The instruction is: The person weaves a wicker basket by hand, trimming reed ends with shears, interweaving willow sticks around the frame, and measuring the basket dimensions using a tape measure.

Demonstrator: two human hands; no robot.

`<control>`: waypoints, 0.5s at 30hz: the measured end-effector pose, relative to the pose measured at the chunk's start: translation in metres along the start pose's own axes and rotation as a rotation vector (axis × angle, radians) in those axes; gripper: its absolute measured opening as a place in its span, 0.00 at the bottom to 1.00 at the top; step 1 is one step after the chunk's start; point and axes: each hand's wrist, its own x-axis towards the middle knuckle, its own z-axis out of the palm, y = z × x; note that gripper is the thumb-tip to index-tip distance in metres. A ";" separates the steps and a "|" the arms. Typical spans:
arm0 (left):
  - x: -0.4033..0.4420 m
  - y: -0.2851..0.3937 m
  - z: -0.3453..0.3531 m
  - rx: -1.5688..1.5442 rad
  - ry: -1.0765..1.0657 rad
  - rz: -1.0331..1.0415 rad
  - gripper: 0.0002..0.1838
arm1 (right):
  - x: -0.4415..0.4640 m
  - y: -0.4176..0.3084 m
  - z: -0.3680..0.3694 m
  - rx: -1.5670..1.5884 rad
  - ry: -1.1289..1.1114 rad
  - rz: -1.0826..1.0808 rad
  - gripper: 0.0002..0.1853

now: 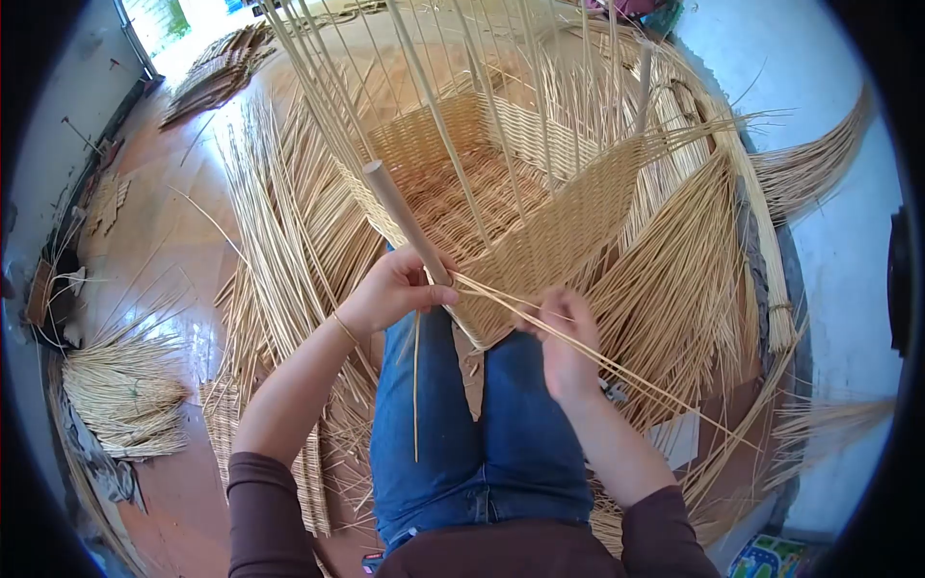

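Observation:
A partly woven wicker basket [568, 231] sits tilted in front of my knees, with tall upright stakes rising from its walls. My left hand [409, 282] is closed around the foot of a thick round corner post [400, 212], thumb and fingers pressing at the rim. From there a few long wicker strands [617, 366] run out to the lower right. My right hand [564, 337] is beside these strands, its fingers curled and slightly blurred against the basket's near wall. Whether it grips a strand is hard to see. One loose strand end [416, 385] hangs below my left hand.
Loose wicker rods [279, 212] lie in a heap left of the basket. A fanned bundle [674, 270] spreads on the right, near the wall [829, 289]. A tied bundle [125, 390] is on the floor at far left. Woven panels [217, 72] lie at the back left.

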 end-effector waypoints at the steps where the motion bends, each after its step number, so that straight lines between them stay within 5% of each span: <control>1: 0.000 0.001 0.003 -0.006 -0.005 -0.004 0.15 | 0.015 -0.008 -0.001 0.063 0.113 0.071 0.05; 4: 0.001 0.007 0.013 -0.033 0.055 0.002 0.13 | 0.052 -0.014 -0.004 -0.149 0.065 -0.085 0.06; 8: -0.003 -0.001 0.040 -0.061 0.273 0.010 0.11 | 0.092 -0.052 0.049 -1.048 -0.421 -0.960 0.16; 10: -0.004 0.000 0.046 -0.063 0.399 0.006 0.11 | 0.093 -0.062 0.088 -1.333 -0.478 -1.084 0.26; 13: -0.006 -0.005 0.046 -0.156 0.440 0.041 0.12 | 0.113 -0.056 0.111 -1.318 -0.351 -0.980 0.29; 15: -0.008 -0.006 0.045 -0.151 0.458 0.076 0.13 | 0.104 -0.064 0.104 -0.742 -0.231 -0.819 0.30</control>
